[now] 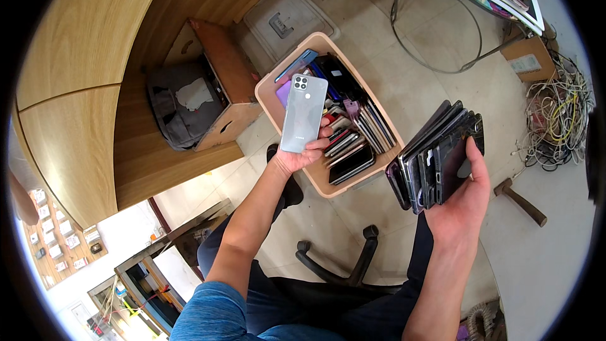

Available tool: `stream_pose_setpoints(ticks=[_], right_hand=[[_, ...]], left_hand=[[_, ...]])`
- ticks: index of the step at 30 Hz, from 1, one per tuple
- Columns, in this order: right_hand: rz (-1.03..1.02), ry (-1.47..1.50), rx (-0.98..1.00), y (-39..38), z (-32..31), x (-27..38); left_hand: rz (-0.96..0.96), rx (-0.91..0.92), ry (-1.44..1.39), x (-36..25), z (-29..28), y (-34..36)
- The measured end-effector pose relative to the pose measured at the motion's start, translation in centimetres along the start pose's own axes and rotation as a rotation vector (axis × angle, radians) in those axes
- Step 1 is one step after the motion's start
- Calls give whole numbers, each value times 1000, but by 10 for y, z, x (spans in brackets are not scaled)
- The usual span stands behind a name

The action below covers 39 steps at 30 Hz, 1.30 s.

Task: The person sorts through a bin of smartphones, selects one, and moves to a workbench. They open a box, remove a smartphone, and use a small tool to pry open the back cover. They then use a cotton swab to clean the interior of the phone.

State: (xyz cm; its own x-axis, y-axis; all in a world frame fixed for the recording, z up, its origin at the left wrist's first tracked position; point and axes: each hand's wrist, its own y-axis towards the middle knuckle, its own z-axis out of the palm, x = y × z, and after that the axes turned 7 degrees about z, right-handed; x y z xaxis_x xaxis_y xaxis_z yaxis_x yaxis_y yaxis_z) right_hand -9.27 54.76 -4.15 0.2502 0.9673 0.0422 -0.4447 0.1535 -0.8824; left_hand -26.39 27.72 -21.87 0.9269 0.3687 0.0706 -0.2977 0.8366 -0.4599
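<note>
Phone (305, 110), grey, camera side up: seen in the head view above the left part of a pink bin (267, 102). Left hand (304, 156) is closed around its lower end, fingers curled over the right edge. Right hand (459, 215), well apart and right of the bin, is clamped on a fanned stack of phones (432, 164), mostly dark. Packed phones (374, 129) stand on edge in the bin; others lie flatter.

Step in hand, judged: handling single phones between stack and bin. Direction of transfer: cannot tell. Whether the grey phone touches the contents below: cannot tell either.

Next move, judged: calls for a firm right-hand squeeze, since the uneven stack could slip, and a narrow gap if the grey phone is to go in.
</note>
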Motion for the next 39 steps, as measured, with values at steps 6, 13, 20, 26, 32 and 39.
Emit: stream_pose_setpoints(ticks=[6, 13, 20, 26, 32, 39], right_hand=[[27, 13, 11, 6, -5, 1], [18, 6, -33, 7, -3, -3], [26, -5, -43, 17, -9, -10], [40, -51, -51, 13, -3, -14], [50, -39, -32, 18, -4, -13], [80, -46, -47, 19, -4, -15]], left_hand=[[585, -472, 499, -26, -74, 20], [711, -1300, 1799, -51, -119, 61], [711, -1535, 2115, -17, -104, 102], [905, -847, 2012, -40, -108, 123], [758, -550, 1102, -23, -95, 173], [432, -478, 1561, -77, -78, 161]])
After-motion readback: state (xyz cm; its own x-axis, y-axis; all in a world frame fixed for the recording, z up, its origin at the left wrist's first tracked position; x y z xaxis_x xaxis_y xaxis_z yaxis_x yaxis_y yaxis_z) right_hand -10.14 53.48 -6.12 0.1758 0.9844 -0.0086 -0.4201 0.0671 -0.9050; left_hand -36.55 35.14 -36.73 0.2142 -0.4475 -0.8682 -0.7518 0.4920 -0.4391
